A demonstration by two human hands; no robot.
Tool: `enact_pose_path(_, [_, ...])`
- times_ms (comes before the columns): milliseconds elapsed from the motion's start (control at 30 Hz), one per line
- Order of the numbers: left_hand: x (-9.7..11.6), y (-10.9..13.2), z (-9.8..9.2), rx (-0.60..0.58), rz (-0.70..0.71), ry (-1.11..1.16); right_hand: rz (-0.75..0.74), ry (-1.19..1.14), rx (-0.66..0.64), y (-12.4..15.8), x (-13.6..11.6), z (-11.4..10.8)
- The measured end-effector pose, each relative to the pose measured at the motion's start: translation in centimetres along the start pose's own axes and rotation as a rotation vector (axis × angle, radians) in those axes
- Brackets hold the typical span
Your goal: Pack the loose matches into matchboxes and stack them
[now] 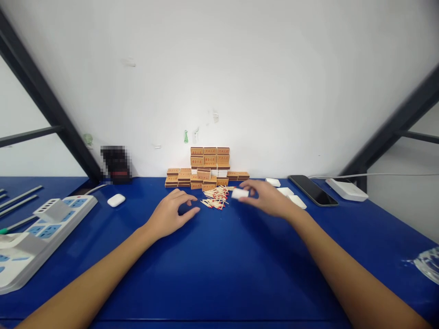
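Note:
My right hand (264,196) pinches a small white matchbox tray (240,193), slightly blurred, just right of the match pile. The loose matches (215,197), with red heads and pale sticks, lie heaped on the blue table (219,265). To the left of the heap rests my left hand (173,212), thumb and fingers apart and nothing between them. Behind the matches, orange-brown matchboxes (210,160) are stacked against the wall, some showing white ends. Three similar white pieces lie beyond my right hand, one of them a white piece (273,182) near the wall.
At the right are a dark phone (313,189) and a white device (347,189) with a cable. A power strip (51,233), a white earbud case (116,200) and thin rods (20,199) lie on the left. A blurred-out dark object (116,164) stands by the wall.

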State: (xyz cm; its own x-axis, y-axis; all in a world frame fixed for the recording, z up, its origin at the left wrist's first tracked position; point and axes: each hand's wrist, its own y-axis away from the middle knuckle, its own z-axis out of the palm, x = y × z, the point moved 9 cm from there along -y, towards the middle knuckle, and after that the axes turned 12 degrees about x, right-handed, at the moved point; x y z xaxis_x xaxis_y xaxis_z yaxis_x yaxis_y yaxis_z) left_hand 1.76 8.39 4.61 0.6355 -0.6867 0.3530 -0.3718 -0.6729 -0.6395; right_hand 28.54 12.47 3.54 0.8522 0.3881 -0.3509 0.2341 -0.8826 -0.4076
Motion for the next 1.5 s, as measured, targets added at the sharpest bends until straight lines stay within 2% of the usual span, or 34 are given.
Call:
enact_pose_path(67, [0.8, 0.2, 0.3, -0.054, -0.002, 0.035, -0.094, -0.267, -0.136, 1.7, -5.1, 1.4])
enact_pose_path(133, [1.8, 0.6, 1.1, -0.139, 0.012, 0.08, -0.157, -0.371, -0.143, 2.8, -8.8, 2.1])
enact_pose_path(200, [2.5, 1.0, 1.8, -0.201, 0.028, 0.104, -0.214, -0.387, -0.135, 3.3, -10.7, 2.3])
enact_pose_path(233, [2.7, 1.2, 2.1, -0.216, 0.031, 0.104, -0.226, -0.362, -0.126, 3.1, -10.6, 2.1])
enact_pose_path(300, [2.6, 1.4, 2.4, -0.226, 0.027, 0.099, -0.187, -0.226, -0.074, 2.3, -8.1, 0.7])
enact_pose_path(333, [2.4, 1.5, 2.5, -0.228, 0.023, 0.097, -0.107, -0.091, -0.008, 1.7, -5.4, -0.7])
enact_pose_path(400, [2.1, 1.5, 2.5, -0.23, 0.021, 0.096, 0.206, 0.332, 0.079, 1.3, 2.1, -4.3])
enact_pose_path(433, [1.9, 1.4, 2.5, -0.23, 0.02, 0.094, 0.384, 0.506, 0.044, 1.9, 6.0, -5.9])
enact_pose_path(500, [1.4, 1.3, 2.3, -0.232, 0.012, 0.09, 0.658, 0.593, -0.143, 3.9, 12.2, -7.3])
enact_pose_path(533, [1.1, 1.2, 2.3, -0.235, 0.003, 0.09, 0.703, 0.583, -0.205, 4.5, 14.0, -7.5])
enact_pose_path(567, [0.9, 1.1, 2.3, -0.238, -0.007, 0.095, 0.684, 0.551, -0.267, 4.8, 14.9, -7.2])
enact_pose_path(633, [0.5, 1.0, 2.2, -0.234, -0.024, 0.101, 0.645, 0.487, -0.351, 5.1, 15.3, -6.3])
enact_pose_path(733, [0.1, 0.8, 2.1, -0.225, -0.046, 0.116, 0.532, 0.419, -0.351, 4.5, 12.1, -5.0])
enact_pose_path(833, [0.1, 0.8, 2.1, -0.233, -0.059, 0.145, 0.341, 0.274, -0.301, 3.4, 5.4, -3.1])
enact_pose_path(933, [0.2, 0.8, 2.1, -0.24, -0.064, 0.163, -0.009, -0.029, -0.198, 2.6, -3.7, -1.2])
enact_pose_path(967, [0.2, 0.8, 2.2, -0.241, -0.066, 0.162, -0.099, -0.067, -0.201, 2.8, -6.0, -0.4])
enact_pose_path(1033, [0.2, 0.8, 2.2, -0.243, -0.071, 0.16, -0.165, -0.094, -0.227, 3.3, -8.5, 1.1])
enact_pose_path(1133, [0.3, 0.8, 2.3, -0.251, -0.083, 0.172, -0.154, -0.153, -0.26, 3.6, -9.1, 2.4])
enact_pose_path(1300, [0.3, 0.8, 2.2, -0.245, -0.078, 0.17, -0.097, -0.208, -0.098, 1.1, -7.9, 1.4])
enact_pose_path(1367, [0.2, 0.9, 2.1, -0.245, -0.08, 0.162, -0.11, -0.189, -0.077, -0.3, -8.1, 1.6])
enact_pose_path(1500, [0.0, 0.9, 2.1, -0.249, -0.08, 0.158, -0.121, -0.041, -0.207, -2.4, -8.7, 3.8])
